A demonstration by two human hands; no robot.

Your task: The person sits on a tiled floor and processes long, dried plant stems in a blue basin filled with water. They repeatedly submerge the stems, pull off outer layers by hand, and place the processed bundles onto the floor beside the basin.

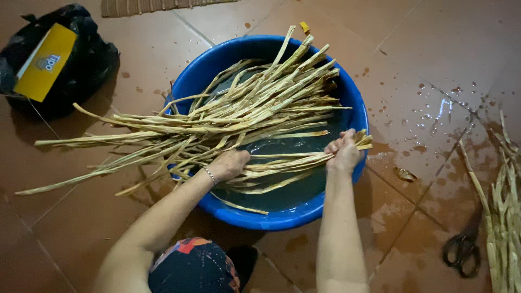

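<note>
Bundle of pale dried plant strips (239,116) lies across a round blue basin (355,103), long ends fanning out past the rim to the left and over the floor. Shorter ends reach the basin's right rim. Dark water (293,190) stands in the basin; lower strips sit in it, wet.

Left hand (229,164) presses down on the strips near the basin's middle, fingers curled over a gathered bunch. Thin bracelet (210,175) at the wrist. Right hand (344,152) at the right rim, fingers closed around the strip ends, which stick out just past the knuckles. Both hands on the same bunch, apart from each other.

Basin rests on the floor (429,49): large reddish-brown tiles, grout lines running diagonally. Tiles wet right of the basin, droplets and puddles catching light. Smaller splashes upper left.

Black-handled scissors (462,247) lie on the wet tile at lower right. Just beside them, at the frame's right edge, a second pile of strips (504,217). Upper left, well apart from the basin: black plastic bag (89,62) with a yellow card (46,62) on it. Edge of a woven mat (146,6) at top. Patterned dark clothing (192,266) shows at the bottom, between the arms.
</note>
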